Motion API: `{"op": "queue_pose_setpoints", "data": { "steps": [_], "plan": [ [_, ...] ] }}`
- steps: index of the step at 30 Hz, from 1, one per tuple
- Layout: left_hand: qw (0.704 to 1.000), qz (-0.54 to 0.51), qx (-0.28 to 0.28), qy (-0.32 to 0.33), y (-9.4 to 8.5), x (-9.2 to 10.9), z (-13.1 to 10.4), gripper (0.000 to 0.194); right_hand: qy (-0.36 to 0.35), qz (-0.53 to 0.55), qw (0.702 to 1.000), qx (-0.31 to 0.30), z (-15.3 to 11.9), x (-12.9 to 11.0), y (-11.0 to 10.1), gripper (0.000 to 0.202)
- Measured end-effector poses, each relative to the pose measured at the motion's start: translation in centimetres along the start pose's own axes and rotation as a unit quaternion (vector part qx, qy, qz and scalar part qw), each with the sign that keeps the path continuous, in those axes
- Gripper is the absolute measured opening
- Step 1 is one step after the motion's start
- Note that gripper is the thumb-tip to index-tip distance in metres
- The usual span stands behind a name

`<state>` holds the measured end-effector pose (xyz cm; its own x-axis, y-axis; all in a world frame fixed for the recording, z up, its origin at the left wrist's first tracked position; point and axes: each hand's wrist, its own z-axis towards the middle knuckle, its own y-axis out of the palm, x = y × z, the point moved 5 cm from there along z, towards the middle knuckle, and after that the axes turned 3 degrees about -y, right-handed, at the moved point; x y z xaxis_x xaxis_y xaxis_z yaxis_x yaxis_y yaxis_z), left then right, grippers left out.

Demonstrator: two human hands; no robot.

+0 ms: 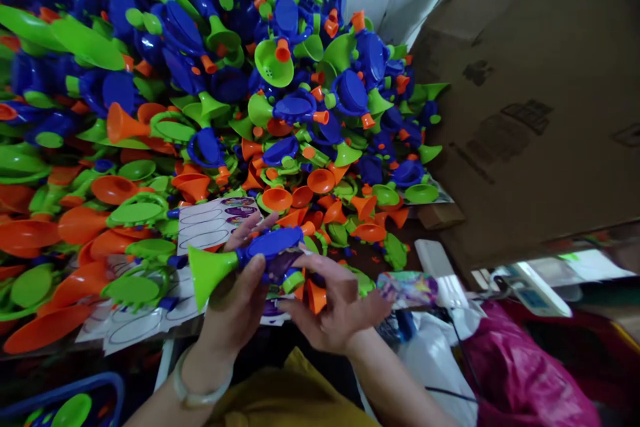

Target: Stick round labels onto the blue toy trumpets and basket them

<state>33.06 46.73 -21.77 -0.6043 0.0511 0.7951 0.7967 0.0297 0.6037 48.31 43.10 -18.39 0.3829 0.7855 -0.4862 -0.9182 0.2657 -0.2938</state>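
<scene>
My left hand [235,300] grips a toy trumpet [275,242] with a blue body, a green bell pointing left and an orange mouthpiece. The thumb lies along its near side, and the other fingers are behind it. At the trumpet's right end is my right hand [333,300], its index finger at the edge of a dark purple oval sticker [284,267] held against the blue body. The right thumb is below, apart from the index fingertip. Under the trumpet lies a white sticker sheet [203,221] with oval outlines and a few printed ovals.
A large heap of blue-and-green toy trumpets [300,107] and green-and-orange ones [135,213] covers the table. More oval-cut sheets [133,333] lie at left. A cardboard box [540,100] stands right, above a magenta bag [525,373]. A blue basket [117,380] is at lower left.
</scene>
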Motion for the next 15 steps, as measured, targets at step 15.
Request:
{"op": "queue_pose_setpoints", "data": {
  "steps": [15],
  "plan": [
    [0.969,0.164,-0.080,0.169,-0.3,0.6,-1.6,0.069,0.195,0.149,0.953,0.175,1.3,0.1,1.3,0.105]
  ]
}}
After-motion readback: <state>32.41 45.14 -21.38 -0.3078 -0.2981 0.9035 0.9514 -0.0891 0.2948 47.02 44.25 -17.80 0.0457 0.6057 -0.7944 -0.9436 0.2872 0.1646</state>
